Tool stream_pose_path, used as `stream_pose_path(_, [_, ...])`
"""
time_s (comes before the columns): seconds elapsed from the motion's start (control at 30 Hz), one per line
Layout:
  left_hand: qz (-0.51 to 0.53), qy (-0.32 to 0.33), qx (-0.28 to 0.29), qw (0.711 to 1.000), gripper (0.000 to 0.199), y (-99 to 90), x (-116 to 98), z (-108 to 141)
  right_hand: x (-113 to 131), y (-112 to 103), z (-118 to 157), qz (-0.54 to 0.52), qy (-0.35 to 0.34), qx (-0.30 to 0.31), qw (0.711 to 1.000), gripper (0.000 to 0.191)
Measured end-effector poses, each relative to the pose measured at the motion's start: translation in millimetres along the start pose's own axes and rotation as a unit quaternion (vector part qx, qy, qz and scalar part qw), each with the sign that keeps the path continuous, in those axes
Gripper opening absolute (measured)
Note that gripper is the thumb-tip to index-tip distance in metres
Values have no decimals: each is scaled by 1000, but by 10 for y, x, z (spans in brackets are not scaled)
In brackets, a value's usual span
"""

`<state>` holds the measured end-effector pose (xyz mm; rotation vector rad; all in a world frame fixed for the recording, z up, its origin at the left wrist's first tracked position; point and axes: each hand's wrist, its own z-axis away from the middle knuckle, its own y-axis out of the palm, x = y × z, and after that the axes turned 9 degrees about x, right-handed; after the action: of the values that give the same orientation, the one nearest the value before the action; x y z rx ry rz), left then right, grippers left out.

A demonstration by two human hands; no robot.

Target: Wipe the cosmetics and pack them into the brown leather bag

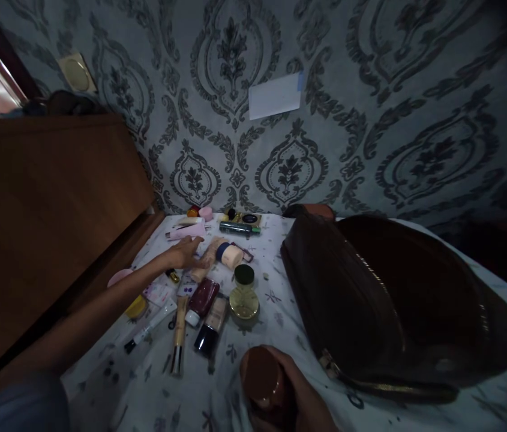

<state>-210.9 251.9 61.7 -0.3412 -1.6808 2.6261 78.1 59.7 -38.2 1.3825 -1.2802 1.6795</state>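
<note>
My right hand (302, 390) is wrapped round a dark brown jar (261, 375) near the bottom centre. My left hand (186, 253) reaches over the cosmetics with its fingers spread, close to a beige tube (208, 259) and just below a pink tube (186, 231). To its right lies a cream bottle with a dark blue band (230, 255). Nearer to me are a dark red bottle (203, 300), a foundation bottle with a black cap (212, 324), a gold tube (179, 333) and a round gold-lidded jar (244, 305).
A large open brown bag (338, 300) fills the right side of the patterned cloth (275, 414). A dark green tube (239, 228) and small containers lie along the wall. A wooden panel (50, 204) stands at the left.
</note>
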Motion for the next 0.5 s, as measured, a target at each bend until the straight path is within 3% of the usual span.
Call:
stream_pose_path(0.23, [-40,-80,22,996,87,203,-27,26,29,28,17,-9,12,-6,1000,56])
stream_pose_path(0.37, [-46,-86,3,995,68,224,-39,-173,-13,51,22,8,16,-5,1000,58])
stream_pose_path(0.5, [-54,-57,-3,997,43,108,-37,-429,-17,36,13,24,21,-6,999,58])
